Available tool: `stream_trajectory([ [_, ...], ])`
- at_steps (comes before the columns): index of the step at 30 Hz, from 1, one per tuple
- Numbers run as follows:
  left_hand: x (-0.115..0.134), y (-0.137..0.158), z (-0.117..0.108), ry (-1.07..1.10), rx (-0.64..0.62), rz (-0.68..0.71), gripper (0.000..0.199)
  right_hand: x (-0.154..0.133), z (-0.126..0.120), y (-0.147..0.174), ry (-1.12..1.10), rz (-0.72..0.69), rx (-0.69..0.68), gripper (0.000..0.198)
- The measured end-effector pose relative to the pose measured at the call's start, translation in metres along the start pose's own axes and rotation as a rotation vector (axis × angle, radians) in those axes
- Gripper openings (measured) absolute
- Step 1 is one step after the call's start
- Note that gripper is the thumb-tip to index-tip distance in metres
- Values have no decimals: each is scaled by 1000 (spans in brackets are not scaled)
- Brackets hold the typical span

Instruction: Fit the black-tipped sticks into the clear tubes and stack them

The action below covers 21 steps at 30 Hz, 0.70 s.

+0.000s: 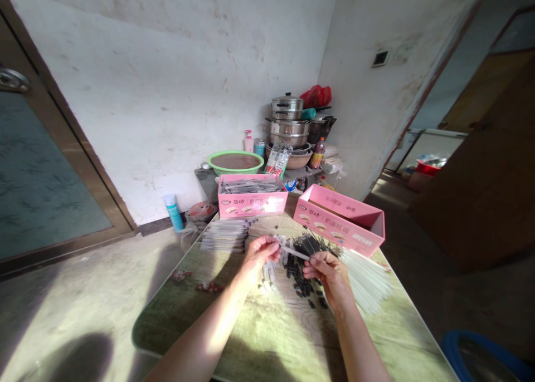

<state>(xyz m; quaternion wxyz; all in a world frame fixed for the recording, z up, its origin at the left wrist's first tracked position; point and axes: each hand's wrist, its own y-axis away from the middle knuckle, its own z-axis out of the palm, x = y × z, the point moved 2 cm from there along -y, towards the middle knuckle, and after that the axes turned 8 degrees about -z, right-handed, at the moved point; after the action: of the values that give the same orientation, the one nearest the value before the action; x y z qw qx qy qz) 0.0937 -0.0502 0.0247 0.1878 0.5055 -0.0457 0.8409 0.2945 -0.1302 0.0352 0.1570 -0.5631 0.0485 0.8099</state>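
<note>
A slim whitish tube (295, 252), like a pen barrel, stretches between my hands above the table. My left hand (259, 254) pinches its left end, and my right hand (331, 275) grips the right end between thumb and fingers. Below and between them lie a heap of small black caps (301, 282), a bundle of thin black sticks like pen refills (311, 243) and small white pieces (270, 273). To the right of my right hand, loose translucent tubes (368, 282) are fanned out. Left of my left hand, tubes with dark ends (225, 235) lie in a row.
One pink box (251, 202) at the table's back holds many tubes; another pink box (340, 226) stands to its right. Behind are a green basin (235, 170), stacked steel pots (288, 128) and bottles. A blue round tub (457, 346) sits at lower right.
</note>
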Motion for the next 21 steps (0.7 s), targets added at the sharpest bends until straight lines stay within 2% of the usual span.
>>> stream_trajectory([
  [21, -2, -2, -1, -21, -9, 5, 42, -4, 4, 2, -15, -10, 22, 33],
])
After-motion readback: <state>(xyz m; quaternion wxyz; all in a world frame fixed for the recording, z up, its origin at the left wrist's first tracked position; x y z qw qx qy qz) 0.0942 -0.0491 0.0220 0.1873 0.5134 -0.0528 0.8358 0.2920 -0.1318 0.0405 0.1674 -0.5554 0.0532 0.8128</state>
